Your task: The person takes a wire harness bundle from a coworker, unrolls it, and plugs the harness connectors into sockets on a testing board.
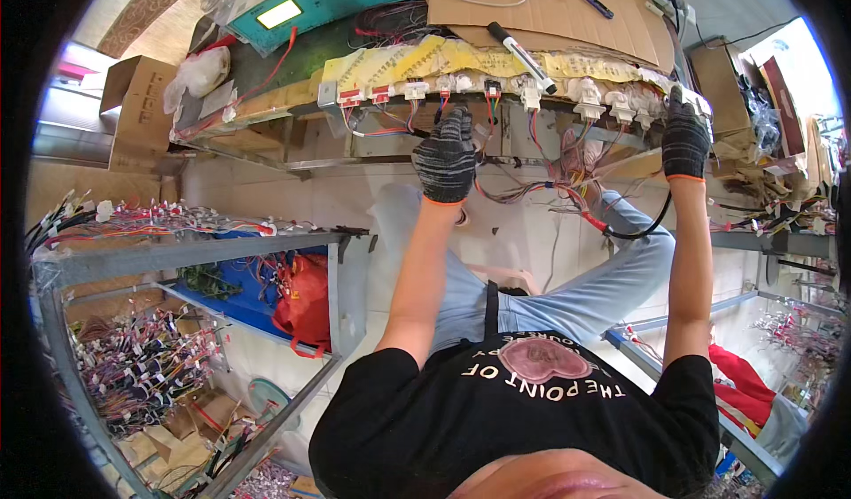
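Observation:
Both hands wear dark grey striped knit gloves with orange cuffs. My left hand (446, 158) is just below the row of connectors, fingers bent together by a small connector with red and blue wires (445, 96); what they pinch is hidden. At the board's right end, my right hand (685, 140) has its fingers together against the edge beside white connectors (620, 106); anything in its grip is hidden too. The connectors sit along the front of a yellow-labelled board (390, 69). Their wires gather into a wire harness (567, 189) with a black sleeve, hanging between my hands.
A teal tester (328, 7) with a lit screen stands at the back left. A marker (523, 58) lies across the board, and pliers (589, 1) rest on cardboard (550, 29). Metal racks (195, 253) with bundled wires flank me. A red bag (303, 300) lies on the left rack.

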`<action>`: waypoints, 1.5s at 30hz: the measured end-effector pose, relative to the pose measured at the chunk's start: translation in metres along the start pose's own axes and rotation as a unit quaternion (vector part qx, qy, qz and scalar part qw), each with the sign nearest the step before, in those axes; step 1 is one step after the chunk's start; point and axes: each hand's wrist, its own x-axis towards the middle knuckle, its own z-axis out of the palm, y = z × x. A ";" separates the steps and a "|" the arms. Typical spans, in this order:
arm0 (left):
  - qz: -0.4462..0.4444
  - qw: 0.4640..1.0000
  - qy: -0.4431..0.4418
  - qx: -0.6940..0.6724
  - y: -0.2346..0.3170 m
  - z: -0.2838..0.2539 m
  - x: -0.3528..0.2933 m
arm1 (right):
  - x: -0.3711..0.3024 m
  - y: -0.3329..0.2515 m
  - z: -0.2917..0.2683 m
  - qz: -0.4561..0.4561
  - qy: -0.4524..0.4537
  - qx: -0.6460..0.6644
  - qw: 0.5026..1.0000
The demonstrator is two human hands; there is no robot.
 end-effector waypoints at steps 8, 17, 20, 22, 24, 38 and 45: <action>-0.045 0.990 0.133 -0.005 0.016 -0.002 0.016 | -0.007 -0.007 -0.011 0.004 0.003 0.031 1.000; -0.075 0.989 0.124 0.033 0.011 0.000 0.023 | -0.005 -0.015 -0.018 0.006 -0.003 0.043 0.999; -0.098 0.989 0.022 0.107 0.013 0.002 0.014 | -0.005 0.007 0.008 -0.046 0.090 0.076 0.992; -0.089 0.978 -0.015 0.190 0.019 -0.002 0.012 | -0.012 0.007 0.013 -0.009 0.074 0.127 0.989; -0.168 0.985 0.008 0.023 0.024 -0.009 0.007 | -0.007 0.002 0.011 0.036 0.009 0.116 0.993; -0.126 0.969 0.133 -0.166 0.043 -0.053 -0.020 | 0.010 0.021 -0.005 -0.081 -0.009 0.054 0.995; -0.334 0.817 0.268 -0.386 -0.038 -0.023 -0.035 | -0.033 -0.008 -0.071 -0.063 0.242 0.118 0.961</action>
